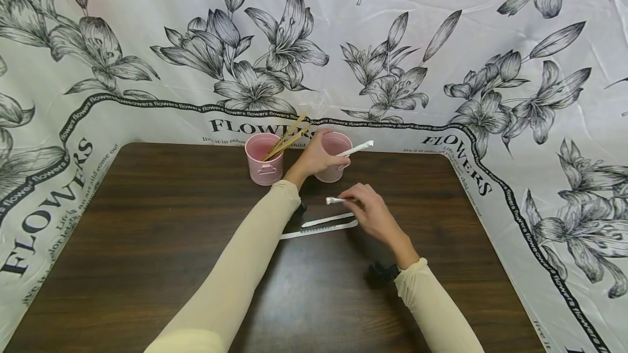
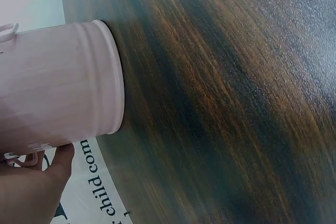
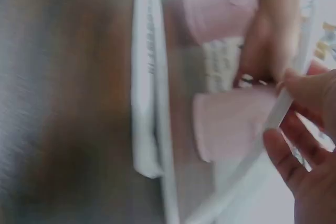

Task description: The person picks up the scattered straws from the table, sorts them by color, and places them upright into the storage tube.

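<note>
My left hand (image 1: 316, 158) holds the right-hand pink bucket (image 1: 330, 175) near its rim. One white paper-wrapped stick (image 1: 360, 148) leans out over that rim. Between the thumb and fingers of my right hand (image 1: 371, 211) a slim white paper-wrapped stick (image 3: 249, 162) is pinched, one end (image 1: 333, 200) pointing left toward the bucket. Two more white wrapped sticks (image 1: 326, 220) (image 1: 319, 230) lie side by side on the table below my hands, one with printed marks. The left wrist view shows the bucket (image 2: 63, 85) standing on the table, my thumb (image 2: 63, 161) beside its handle.
A second pink bucket (image 1: 265, 172) stands to the left, with several yellowish sticks (image 1: 289, 141) leaning out of it. Both stand near the back edge of the dark wooden table (image 1: 162, 222). Behind hangs a white cloth (image 1: 338, 91) printed with flowers.
</note>
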{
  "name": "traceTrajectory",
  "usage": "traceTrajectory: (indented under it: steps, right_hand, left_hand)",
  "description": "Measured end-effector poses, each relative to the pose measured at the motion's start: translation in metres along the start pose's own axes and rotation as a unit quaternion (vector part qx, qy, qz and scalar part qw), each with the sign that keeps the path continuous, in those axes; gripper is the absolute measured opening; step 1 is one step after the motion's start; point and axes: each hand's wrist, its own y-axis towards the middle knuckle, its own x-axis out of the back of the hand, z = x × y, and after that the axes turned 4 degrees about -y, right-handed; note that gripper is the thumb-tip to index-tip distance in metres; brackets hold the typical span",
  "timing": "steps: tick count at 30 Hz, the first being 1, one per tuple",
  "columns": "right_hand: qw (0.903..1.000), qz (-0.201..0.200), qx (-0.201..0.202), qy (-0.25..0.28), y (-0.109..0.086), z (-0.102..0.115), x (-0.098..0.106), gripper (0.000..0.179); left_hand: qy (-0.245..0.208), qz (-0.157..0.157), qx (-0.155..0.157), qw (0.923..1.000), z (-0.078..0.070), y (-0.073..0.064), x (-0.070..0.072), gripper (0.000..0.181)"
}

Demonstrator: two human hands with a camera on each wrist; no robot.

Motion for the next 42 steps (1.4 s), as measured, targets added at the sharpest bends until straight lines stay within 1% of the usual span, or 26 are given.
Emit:
traceTrajectory:
  steps: [1, 3, 6, 9, 12, 15, 17, 18, 20, 22, 24, 31, 35, 38, 40, 42]
  right_hand:
    - [0.9996, -0.028, -0.004, 0.010, 0.001, 0.000, 0.005, 0.012]
    - [0.9957, -0.085, -0.015, 0.032, 0.005, 0.002, 0.016, 0.012]
    - [0.9834, -0.166, -0.034, 0.065, 0.011, 0.009, 0.032, 0.013]
    - [0.9650, -0.236, -0.045, 0.106, 0.019, 0.017, 0.047, 0.014]
    - [0.9399, -0.299, -0.041, 0.160, 0.027, 0.023, 0.056, 0.017]
    - [0.9125, -0.345, -0.026, 0.217, 0.035, 0.028, 0.059, 0.020]
    - [0.8980, -0.361, -0.020, 0.251, 0.040, 0.030, 0.056, 0.019]
    - [0.8918, -0.364, -0.019, 0.268, 0.042, 0.031, 0.054, 0.019]
    - [0.8871, -0.363, -0.023, 0.284, 0.047, 0.030, 0.049, 0.019]
    - [0.8864, -0.356, -0.039, 0.293, 0.051, 0.028, 0.043, 0.019]
    - [0.8903, -0.347, -0.059, 0.289, 0.055, 0.025, 0.037, 0.021]
    - [0.9102, -0.292, -0.151, 0.252, 0.071, 0.003, 0.016, 0.026]
    - [0.9232, -0.262, -0.196, 0.201, 0.079, -0.007, 0.008, 0.027]
    - [0.9279, -0.251, -0.211, 0.177, 0.082, -0.012, 0.005, 0.028]
    - [0.9305, -0.244, -0.212, 0.173, 0.083, -0.014, 0.005, 0.028]
    - [0.9323, -0.234, -0.209, 0.179, 0.082, -0.017, 0.004, 0.029]
  left_hand:
    - [-0.001, 0.000, -0.001, 1.0000, 0.000, 0.000, 0.000, 0.104]
    - [-0.004, 0.001, -0.001, 1.0000, 0.001, 0.001, 0.000, 0.104]
    - [-0.002, 0.003, 0.000, 1.0000, 0.002, 0.002, 0.000, 0.104]
    - [0.000, 0.003, -0.001, 1.0000, 0.003, 0.003, 0.000, 0.105]
    - [0.002, 0.001, -0.001, 1.0000, 0.003, 0.004, 0.000, 0.105]
    - [0.001, 0.002, 0.001, 1.0000, 0.002, 0.003, 0.000, 0.105]
    - [0.002, 0.002, 0.000, 1.0000, 0.001, 0.003, 0.001, 0.106]
    - [0.003, 0.002, -0.001, 1.0000, 0.001, 0.003, 0.000, 0.106]
    - [0.002, 0.001, -0.003, 1.0000, 0.001, 0.002, 0.000, 0.106]
    - [0.001, 0.001, -0.006, 1.0000, 0.002, 0.002, -0.001, 0.106]
    - [-0.002, 0.001, -0.006, 1.0000, 0.003, 0.002, -0.001, 0.106]
    - [-0.011, 0.000, -0.006, 0.9999, 0.005, 0.003, -0.002, 0.105]
    - [-0.014, -0.002, -0.004, 0.9999, 0.005, 0.003, -0.001, 0.104]
    - [-0.018, -0.002, -0.003, 0.9998, 0.004, 0.003, -0.001, 0.104]
    - [-0.020, 0.002, -0.002, 0.9998, 0.004, 0.003, -0.001, 0.104]
    - [-0.018, 0.004, -0.005, 0.9998, 0.004, 0.003, -0.001, 0.104]
